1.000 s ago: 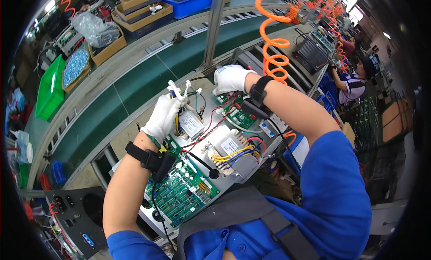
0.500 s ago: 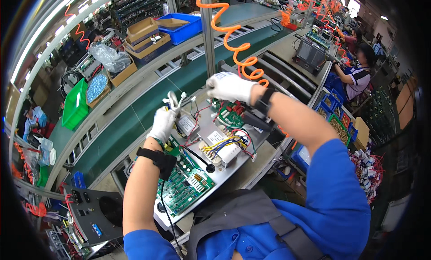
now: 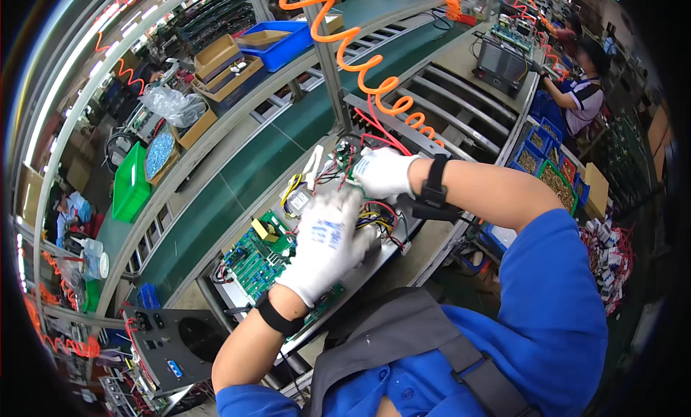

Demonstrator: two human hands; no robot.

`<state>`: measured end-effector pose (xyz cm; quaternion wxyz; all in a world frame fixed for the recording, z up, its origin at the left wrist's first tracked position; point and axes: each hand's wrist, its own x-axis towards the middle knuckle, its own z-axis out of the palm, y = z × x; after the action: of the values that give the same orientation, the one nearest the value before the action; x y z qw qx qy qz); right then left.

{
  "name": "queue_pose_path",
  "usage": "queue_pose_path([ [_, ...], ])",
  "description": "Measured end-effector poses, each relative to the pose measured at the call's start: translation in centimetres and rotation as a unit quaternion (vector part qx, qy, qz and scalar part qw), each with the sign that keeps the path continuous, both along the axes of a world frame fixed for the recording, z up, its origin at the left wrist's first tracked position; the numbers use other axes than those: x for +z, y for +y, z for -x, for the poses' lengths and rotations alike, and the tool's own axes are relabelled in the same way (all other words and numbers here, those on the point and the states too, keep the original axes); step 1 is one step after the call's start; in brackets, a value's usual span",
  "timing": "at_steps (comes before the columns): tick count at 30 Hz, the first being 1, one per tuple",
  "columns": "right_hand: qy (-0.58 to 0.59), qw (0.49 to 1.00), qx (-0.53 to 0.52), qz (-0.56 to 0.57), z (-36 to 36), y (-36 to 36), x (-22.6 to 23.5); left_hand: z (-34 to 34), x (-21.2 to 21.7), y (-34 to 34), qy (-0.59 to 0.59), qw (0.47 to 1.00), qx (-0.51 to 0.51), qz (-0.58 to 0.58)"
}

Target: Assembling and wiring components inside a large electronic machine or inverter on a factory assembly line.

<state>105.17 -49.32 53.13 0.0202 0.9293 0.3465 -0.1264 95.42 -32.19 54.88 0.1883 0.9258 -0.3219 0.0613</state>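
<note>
My left hand [image 3: 327,237], in a white glove with blue print, is over the middle of a metal chassis. Its thumb stands apart from its fingers, whose tips blur above the wires; I see nothing held in it. My right hand [image 3: 385,174], gloved the same way, bends its fingers closed at a bundle of thin wires [image 3: 333,177] by the chassis's far side. The fingertips are partly hidden. A green circuit board [image 3: 252,262] with a yellow part lies left of my left hand. A small silver labelled box [image 3: 296,202] and a whitish piece [image 3: 313,165] sit beyond it.
An orange coiled hose [image 3: 367,64] hangs over the far side. A green conveyor [image 3: 252,165] runs behind, with metal rollers [image 3: 461,104] to the right. A green bin [image 3: 132,183] and a blue crate [image 3: 288,46] stand beyond. Screw bins [image 3: 554,183] and a co-worker [image 3: 586,93] are at right.
My left hand has moved right and nearer over the chassis; the metallic item it held up is no longer seen in it. My right hand has come down to the wires. The view has shifted.
</note>
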Motion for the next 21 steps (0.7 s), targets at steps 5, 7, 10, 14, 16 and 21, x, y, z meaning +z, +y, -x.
queue_pose_path([
  [5, 0.126, 0.965, -0.124, -0.196, 1.5, -1.3, 1.7, 0.0, -0.7, 3.0, 0.008, 0.998, -0.02, 0.065],
  [7, 0.149, 0.934, -0.182, -0.269, 1.5, -1.0, 1.9, -1.0, 0.1, 3.4, 0.152, 0.98, 0.044, 0.119],
  [10, 0.022, 0.942, -0.139, -0.306, 1.3, -0.7, 1.4, -2.3, 0.4, 2.5, 0.228, 0.915, 0.136, 0.304],
  [14, 0.08, 0.936, -0.058, -0.339, 1.9, -0.6, 2.4, -5.0, -1.2, 1.8, 0.019, 0.966, 0.06, 0.251],
  [16, 0.118, 0.953, -0.115, -0.255, 1.8, -0.4, 3.4, -6.1, -1.2, 1.3, -0.004, 0.981, 0.016, 0.193],
  [21, 0.03, 0.932, -0.119, -0.341, -0.6, -0.7, -0.3, -7.4, -1.8, 0.7, 0.1, 0.977, 0.102, 0.158],
])
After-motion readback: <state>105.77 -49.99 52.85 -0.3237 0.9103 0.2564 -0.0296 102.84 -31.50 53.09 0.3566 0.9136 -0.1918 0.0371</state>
